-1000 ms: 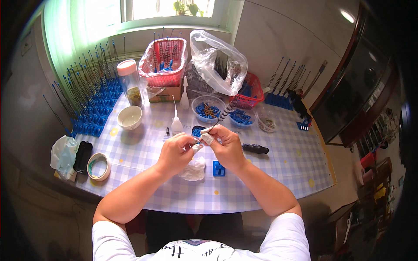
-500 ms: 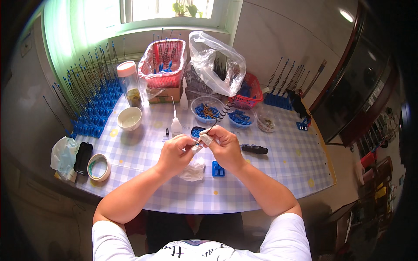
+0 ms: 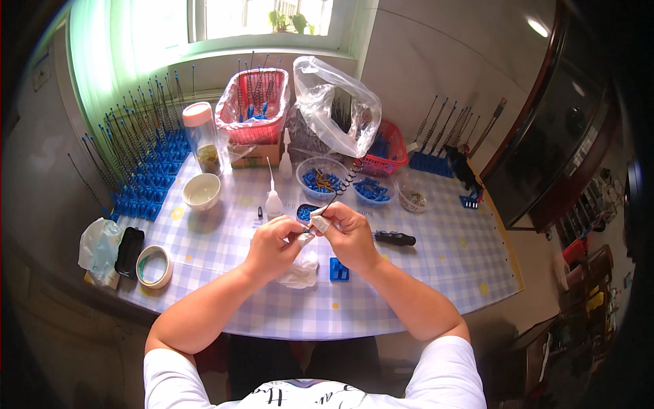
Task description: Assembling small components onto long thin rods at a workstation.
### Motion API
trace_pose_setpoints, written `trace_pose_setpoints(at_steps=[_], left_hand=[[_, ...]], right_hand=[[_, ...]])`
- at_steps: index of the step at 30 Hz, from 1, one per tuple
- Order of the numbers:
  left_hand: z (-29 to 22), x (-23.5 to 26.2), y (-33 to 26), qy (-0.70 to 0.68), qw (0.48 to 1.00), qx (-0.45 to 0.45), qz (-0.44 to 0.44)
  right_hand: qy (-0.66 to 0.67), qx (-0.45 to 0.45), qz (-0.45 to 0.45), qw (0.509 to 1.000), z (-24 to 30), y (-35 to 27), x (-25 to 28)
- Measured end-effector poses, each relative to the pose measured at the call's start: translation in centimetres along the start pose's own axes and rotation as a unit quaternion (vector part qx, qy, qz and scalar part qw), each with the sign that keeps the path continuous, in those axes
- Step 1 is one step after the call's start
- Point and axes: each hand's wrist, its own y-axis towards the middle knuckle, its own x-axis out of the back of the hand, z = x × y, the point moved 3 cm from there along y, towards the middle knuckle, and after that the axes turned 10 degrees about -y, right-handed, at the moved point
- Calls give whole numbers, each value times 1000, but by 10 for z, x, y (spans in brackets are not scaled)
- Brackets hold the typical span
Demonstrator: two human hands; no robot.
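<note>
My right hand (image 3: 349, 235) pinches a dark wire with a coiled spring section (image 3: 349, 178), which slants up and away to the right. My left hand (image 3: 274, 240) is closed at the wire's lower end, fingertips against those of the right. A speck of blue shows between the fingertips, too small to name. White wrapping covers some fingertips on both hands. Just beyond them sits a small dark tray (image 3: 308, 213) of blue pieces. Nearer me lie a crumpled white tissue (image 3: 298, 271) and a blue slotted block (image 3: 338, 270). A black-handled tool (image 3: 395, 238) rests right of my right hand.
Blue racks of upright coiled wires (image 3: 139, 198) fill the left; another rack (image 3: 432, 164) stands at right. Glue bottles (image 3: 274, 204), bowls of blue parts (image 3: 373, 192), a white bowl (image 3: 202, 191), a tape roll (image 3: 154, 266) and a red basket (image 3: 252, 129) surround the hands.
The whole view has shifted slightly. My hands stay together on the wire, with only small movement at the fingertips.
</note>
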Motion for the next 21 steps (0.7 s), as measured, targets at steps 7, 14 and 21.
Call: trace_pose_setpoints(at_steps=[7, 14, 21], left_hand=[[-3, 0, 1, -1, 1000, -2, 0], [-1, 0, 1, -25, 1000, 7, -7], [-3, 1, 3, -23, 998, 50, 15]], right_hand=[[4, 4, 1, 1000, 0, 0, 1], [51, -29, 37, 998, 5, 1, 2], [54, -39, 20, 998, 5, 4, 4]])
